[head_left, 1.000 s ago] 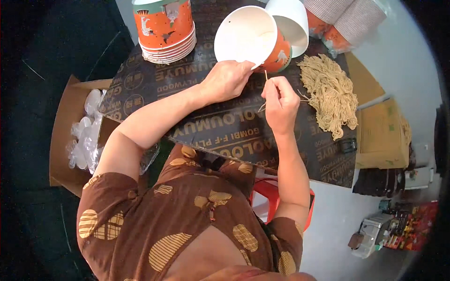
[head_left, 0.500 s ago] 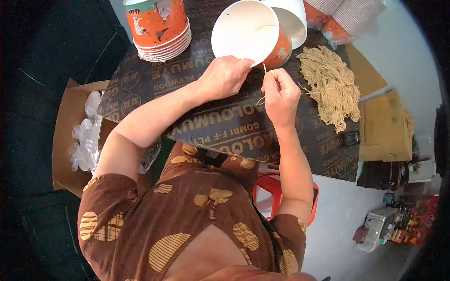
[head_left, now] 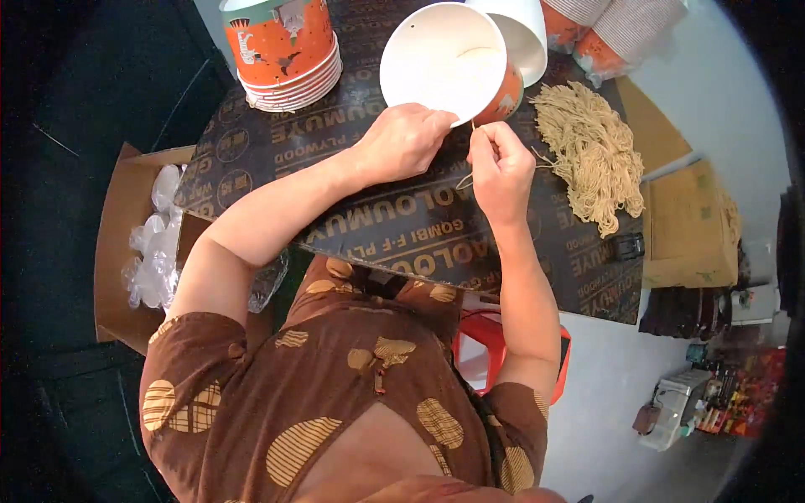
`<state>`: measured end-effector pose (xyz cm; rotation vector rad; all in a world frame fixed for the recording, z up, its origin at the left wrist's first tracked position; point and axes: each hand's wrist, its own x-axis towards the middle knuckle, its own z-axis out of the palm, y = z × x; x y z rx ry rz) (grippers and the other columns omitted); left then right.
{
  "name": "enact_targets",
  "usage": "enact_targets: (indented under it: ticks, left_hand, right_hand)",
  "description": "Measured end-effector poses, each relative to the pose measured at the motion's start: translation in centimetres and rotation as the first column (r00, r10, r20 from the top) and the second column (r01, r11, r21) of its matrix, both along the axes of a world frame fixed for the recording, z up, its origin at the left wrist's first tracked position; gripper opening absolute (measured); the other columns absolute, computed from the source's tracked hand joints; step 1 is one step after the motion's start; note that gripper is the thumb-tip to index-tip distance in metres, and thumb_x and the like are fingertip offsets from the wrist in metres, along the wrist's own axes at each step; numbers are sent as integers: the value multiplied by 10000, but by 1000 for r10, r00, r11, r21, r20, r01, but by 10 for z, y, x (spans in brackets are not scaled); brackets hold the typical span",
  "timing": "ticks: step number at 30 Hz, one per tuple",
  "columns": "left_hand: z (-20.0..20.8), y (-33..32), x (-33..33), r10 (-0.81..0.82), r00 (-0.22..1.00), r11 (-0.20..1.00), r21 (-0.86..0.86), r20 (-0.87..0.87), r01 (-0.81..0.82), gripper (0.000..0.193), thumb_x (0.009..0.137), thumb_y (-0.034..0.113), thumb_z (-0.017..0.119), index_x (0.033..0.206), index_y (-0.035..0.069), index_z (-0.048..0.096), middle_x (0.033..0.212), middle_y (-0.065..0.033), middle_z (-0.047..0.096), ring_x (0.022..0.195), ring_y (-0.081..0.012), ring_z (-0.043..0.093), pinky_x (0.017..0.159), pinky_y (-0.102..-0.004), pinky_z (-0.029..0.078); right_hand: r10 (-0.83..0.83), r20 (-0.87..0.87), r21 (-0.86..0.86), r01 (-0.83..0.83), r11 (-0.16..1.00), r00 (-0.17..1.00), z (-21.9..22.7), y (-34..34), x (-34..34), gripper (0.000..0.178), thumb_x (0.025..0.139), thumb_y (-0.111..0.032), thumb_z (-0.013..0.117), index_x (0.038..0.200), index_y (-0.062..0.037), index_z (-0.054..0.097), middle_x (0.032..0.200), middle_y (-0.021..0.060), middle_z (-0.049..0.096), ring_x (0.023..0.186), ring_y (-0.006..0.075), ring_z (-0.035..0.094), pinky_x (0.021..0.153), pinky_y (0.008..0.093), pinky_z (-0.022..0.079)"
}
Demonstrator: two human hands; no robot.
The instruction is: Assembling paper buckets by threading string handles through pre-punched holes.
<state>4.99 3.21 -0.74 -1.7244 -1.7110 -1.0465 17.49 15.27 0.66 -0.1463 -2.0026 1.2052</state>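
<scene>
An orange paper bucket [head_left: 440,71] with a white inside lies tilted on the table, its mouth toward me. My left hand [head_left: 407,142] pinches the near edge of its rim. Just right of that, my right hand [head_left: 503,172] is closed on a thin beige cord [head_left: 474,126] that runs up to the bucket's side by the rim. A length of cord also shows inside the bucket, and a loose end trails beside my right hand. The bundle of beige cords [head_left: 587,155] lies to the right of my right hand.
A stack of orange buckets [head_left: 281,50] stands at the far left, and another white-lined bucket [head_left: 520,38] lies behind the held one. Wrapped bucket stacks [head_left: 625,38] sit far right. A cardboard box [head_left: 117,251] with clear plastic lids is left of the dark plywood table [head_left: 377,222].
The bucket has shifted very slightly right and down. My right hand has stayed nearly in place, and less cord shows above its fingertips.
</scene>
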Motion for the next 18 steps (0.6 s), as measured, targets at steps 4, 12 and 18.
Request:
enact_targets:
  ticks: [4, 12, 18]
  left_hand:
    - [7, -3, 5, 9, 998, 998, -56, -68, -13, 218, 740, 40, 600, 944, -16, 550, 698, -147, 612, 667, -333, 624, 617, -422, 497]
    - [4, -2, 8, 124, 951, 973, -153, -283, -173, 146, 720, 109, 572, 813, 9, 519, 676, -107, 601, 628, -269, 624, 605, -351, 481]
    - [1, -2, 11, 187, 929, 896, -331, -320, -294, 190, 726, 69, 571, 892, -15, 532, 766, -125, 614, 733, -278, 633, 690, -380, 493]
  right_hand:
    - [-45, -28, 49, 46, 998, 999, -2, -1, -3, 122, 875, -52, 581, 775, 12, 554, 564, 49, 517, 507, 85, 480, 481, 274, 406]
    - [-36, 49, 12, 36, 999, 998, -10, 2, -5, 132, 883, -70, 566, 799, 32, 562, 577, 67, 537, 518, 111, 493, 498, 300, 413]
    - [-58, 189, -78, 74, 994, 980, -24, 13, -15, 241, 867, -144, 586, 743, 58, 546, 573, 101, 531, 533, 137, 497, 527, 338, 421]
